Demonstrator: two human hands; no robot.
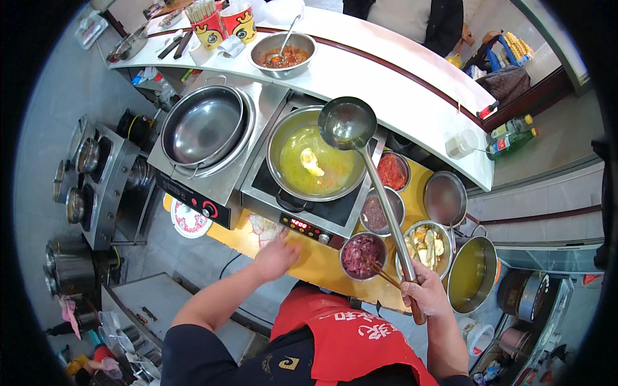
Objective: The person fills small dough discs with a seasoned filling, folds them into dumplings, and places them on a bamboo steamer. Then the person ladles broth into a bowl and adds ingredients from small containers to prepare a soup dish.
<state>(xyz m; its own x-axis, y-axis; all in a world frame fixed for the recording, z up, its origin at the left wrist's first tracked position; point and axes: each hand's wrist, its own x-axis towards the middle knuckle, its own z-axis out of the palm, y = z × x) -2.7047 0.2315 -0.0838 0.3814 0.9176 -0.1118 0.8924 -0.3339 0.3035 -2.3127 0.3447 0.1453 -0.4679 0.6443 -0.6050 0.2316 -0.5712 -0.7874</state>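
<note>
My right hand [426, 292] is closed around the wooden-ended handle of a large steel ladle [347, 123], whose bowl hangs over the far right rim of a steel pan [316, 181]. Yellow-green liquid fills the pan, with a pale piece of food [311, 161] in it. My left hand [277, 255] is slightly blurred, in front of the induction cooker [309, 227], by a patterned plastic bag [263, 229] on the yellow board; whether it touches the bag I cannot tell. Chopsticks [384, 275] reach from a bowl of raw sliced meat [362, 255] to beside my right hand.
Bowls of red chopped food [392, 171], minced meat [374, 212] and browned pieces [425, 246] stand right of the cooker, beside a pot of yellow-green liquid [470, 275]. Empty pans [205, 125] sit on the left cooker. A bowl of red sauce [283, 55] stands on the white counter; a person [405, 21] is behind it.
</note>
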